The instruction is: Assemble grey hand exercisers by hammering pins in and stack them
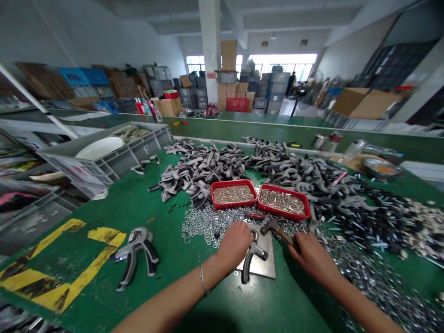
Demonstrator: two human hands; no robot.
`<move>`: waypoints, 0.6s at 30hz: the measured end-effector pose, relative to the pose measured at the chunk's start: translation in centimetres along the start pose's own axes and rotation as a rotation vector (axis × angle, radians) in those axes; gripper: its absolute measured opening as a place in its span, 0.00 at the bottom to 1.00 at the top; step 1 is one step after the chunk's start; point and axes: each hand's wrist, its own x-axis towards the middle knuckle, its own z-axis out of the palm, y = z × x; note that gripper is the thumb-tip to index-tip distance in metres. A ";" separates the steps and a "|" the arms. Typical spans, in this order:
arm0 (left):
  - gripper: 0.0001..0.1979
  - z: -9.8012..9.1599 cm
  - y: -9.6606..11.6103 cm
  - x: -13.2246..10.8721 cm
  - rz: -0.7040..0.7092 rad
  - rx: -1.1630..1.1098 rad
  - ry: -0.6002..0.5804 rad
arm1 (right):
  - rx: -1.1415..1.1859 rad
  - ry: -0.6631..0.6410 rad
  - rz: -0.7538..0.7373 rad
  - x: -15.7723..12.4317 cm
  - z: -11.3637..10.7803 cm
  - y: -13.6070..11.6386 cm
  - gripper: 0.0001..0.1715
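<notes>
My right hand (308, 252) is closed round the wooden handle of a hammer (283, 233), whose metal head is over the right edge of a flat steel plate (265, 263). On that plate lies a grey-and-black hand grip strengthener handle (255, 254). My left hand (236, 240), with a bracelet at the wrist, is closed on its upper end; the fingertips are partly hidden. To the left, an assembled hand grip strengthener (138, 252) with a spring lies on the green table.
Two red trays (239, 205) of small metal pins stand behind the plate, among loose nuts (201, 224). Beyond is a heap of grey handles (204, 166). Black parts (364, 217) and metal rings (371, 273) spread at right. A grey crate (114, 162) stands at left.
</notes>
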 end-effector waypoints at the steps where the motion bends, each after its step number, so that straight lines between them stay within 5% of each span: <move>1: 0.08 0.0 -0.1 0.2 0.081 0.040 -0.023 | 0.097 0.003 0.017 0.0 -0.3 -0.3 0.09; 5: 0.10 -0.5 -0.5 0.6 0.249 0.066 -0.071 | 0.473 -0.053 0.026 0.2 -1.8 -2.6 0.12; 8: 0.10 -0.6 -0.4 0.1 0.210 0.022 -0.050 | 0.415 -0.111 0.037 0.3 -2.7 -4.1 0.13; 11: 0.10 0.0 0.7 -1.5 0.008 -0.085 0.022 | 0.303 -0.153 0.046 0.3 -3.3 -5.0 0.11; 15: 0.42 1.4 2.5 -3.8 -0.301 -0.200 0.153 | 0.380 -0.142 -0.055 -0.2 -3.8 -6.3 0.15; 18: 0.49 2.1 3.4 -4.4 -0.383 -0.221 0.141 | 0.297 -0.175 -0.062 -0.4 -3.6 -6.9 0.15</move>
